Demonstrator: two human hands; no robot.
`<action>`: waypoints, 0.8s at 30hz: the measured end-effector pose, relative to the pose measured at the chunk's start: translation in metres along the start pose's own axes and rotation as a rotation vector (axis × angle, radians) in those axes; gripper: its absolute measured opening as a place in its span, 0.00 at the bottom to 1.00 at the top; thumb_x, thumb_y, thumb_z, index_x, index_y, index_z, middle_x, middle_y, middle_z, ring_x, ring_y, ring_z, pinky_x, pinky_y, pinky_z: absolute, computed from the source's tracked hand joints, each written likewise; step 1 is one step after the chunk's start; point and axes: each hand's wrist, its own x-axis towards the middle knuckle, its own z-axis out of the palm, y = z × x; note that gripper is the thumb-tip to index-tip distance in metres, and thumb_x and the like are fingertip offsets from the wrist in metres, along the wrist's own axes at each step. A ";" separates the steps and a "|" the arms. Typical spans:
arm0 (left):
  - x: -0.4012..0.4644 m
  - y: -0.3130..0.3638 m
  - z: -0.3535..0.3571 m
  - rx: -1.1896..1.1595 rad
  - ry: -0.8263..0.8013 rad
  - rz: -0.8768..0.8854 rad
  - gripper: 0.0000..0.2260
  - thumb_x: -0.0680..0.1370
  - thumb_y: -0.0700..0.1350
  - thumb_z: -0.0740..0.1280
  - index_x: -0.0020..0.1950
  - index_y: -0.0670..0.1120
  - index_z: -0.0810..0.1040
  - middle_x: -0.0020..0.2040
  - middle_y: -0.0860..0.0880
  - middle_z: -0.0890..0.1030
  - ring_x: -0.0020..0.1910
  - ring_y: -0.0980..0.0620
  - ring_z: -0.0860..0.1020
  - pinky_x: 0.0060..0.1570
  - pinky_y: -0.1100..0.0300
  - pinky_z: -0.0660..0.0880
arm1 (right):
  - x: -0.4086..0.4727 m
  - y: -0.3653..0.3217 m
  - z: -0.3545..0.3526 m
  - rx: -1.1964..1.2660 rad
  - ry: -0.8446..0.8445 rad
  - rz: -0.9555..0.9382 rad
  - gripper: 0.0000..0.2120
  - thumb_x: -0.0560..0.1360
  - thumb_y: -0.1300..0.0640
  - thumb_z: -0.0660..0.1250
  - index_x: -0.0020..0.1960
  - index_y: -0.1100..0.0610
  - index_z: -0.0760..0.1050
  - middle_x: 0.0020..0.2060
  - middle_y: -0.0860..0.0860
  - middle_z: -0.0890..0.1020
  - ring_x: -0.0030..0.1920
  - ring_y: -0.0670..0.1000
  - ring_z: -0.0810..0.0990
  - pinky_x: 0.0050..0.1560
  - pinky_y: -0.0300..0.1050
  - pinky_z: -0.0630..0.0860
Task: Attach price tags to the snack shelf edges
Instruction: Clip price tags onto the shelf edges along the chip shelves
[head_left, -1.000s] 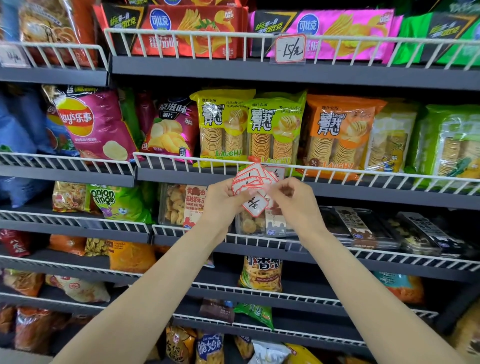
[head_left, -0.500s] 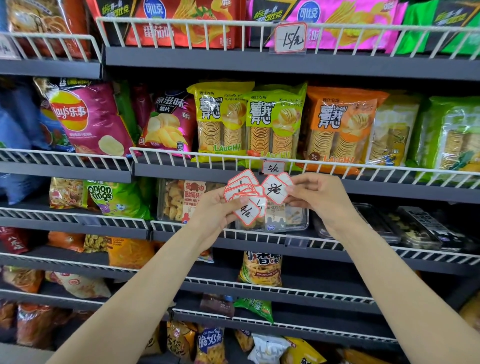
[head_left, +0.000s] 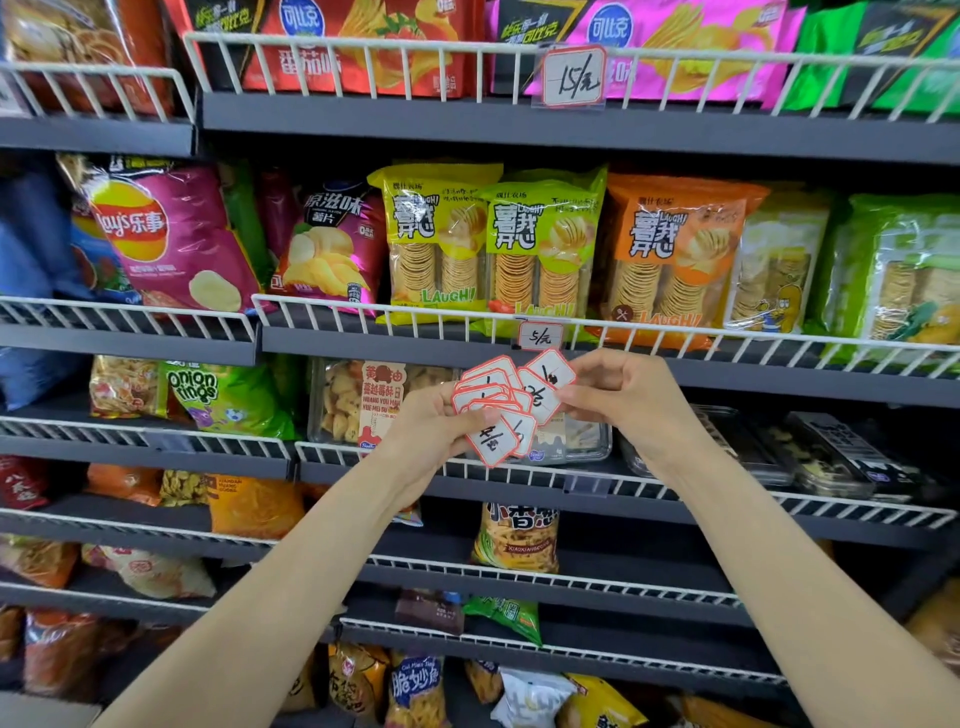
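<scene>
— How do your fingers stand?

— My left hand (head_left: 434, 434) has its fingers curled round a fanned stack of price tags (head_left: 491, 410), thumb pressed on the front one. They are white cards with red borders and handwritten figures. My right hand (head_left: 626, 395) pinches the upper right card of the fan, a single tag (head_left: 550, 371), between thumb and forefinger; it overlaps the rest of the stack.

— Where is all that against the shelving?

— Just below the front edge of the crisp shelf (head_left: 727, 374) and in front of the shelf under it, where a clear cookie box (head_left: 358, 400) stands behind the wire rail.

— Any tags already up?

— Two that I can see. A 5 yuan tag (head_left: 540, 336) hangs on the wire rail of the crisp shelf, just above my hands, in front of a yellow-green Laugh crisp bag (head_left: 540, 249). A 15 yuan tag (head_left: 574, 77) hangs on the top shelf rail (head_left: 363, 49), in front of a pink crisp bag (head_left: 675, 47).

— And around them?

— A purple Lay's bag (head_left: 166, 234) stands toward the left end of the crisp shelf, an orange Laugh bag (head_left: 670, 254) right of the 5 yuan tag. A green onion rings bag (head_left: 223, 395) sits left of the cookie box. An empty clear tag holder (head_left: 587, 484) is clipped on the rail below my hands.
</scene>
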 end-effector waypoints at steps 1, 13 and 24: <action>0.000 0.000 -0.001 0.006 0.020 0.003 0.09 0.74 0.33 0.67 0.53 0.40 0.78 0.49 0.44 0.84 0.46 0.50 0.83 0.48 0.58 0.80 | -0.001 0.001 0.000 0.033 0.008 0.010 0.05 0.72 0.65 0.69 0.43 0.57 0.79 0.37 0.50 0.86 0.40 0.49 0.84 0.41 0.40 0.81; 0.003 -0.011 0.007 0.175 0.030 -0.015 0.07 0.75 0.34 0.67 0.48 0.45 0.78 0.49 0.46 0.83 0.51 0.48 0.81 0.51 0.56 0.78 | -0.008 0.026 -0.012 0.099 0.134 0.124 0.08 0.74 0.69 0.64 0.40 0.60 0.70 0.40 0.58 0.84 0.38 0.53 0.85 0.39 0.40 0.81; 0.044 -0.108 0.060 0.933 -0.138 -0.042 0.13 0.74 0.40 0.68 0.57 0.39 0.78 0.55 0.42 0.80 0.52 0.46 0.78 0.44 0.63 0.68 | -0.010 0.117 -0.049 -0.213 0.239 0.215 0.09 0.74 0.70 0.63 0.49 0.57 0.70 0.41 0.57 0.82 0.36 0.49 0.82 0.33 0.39 0.76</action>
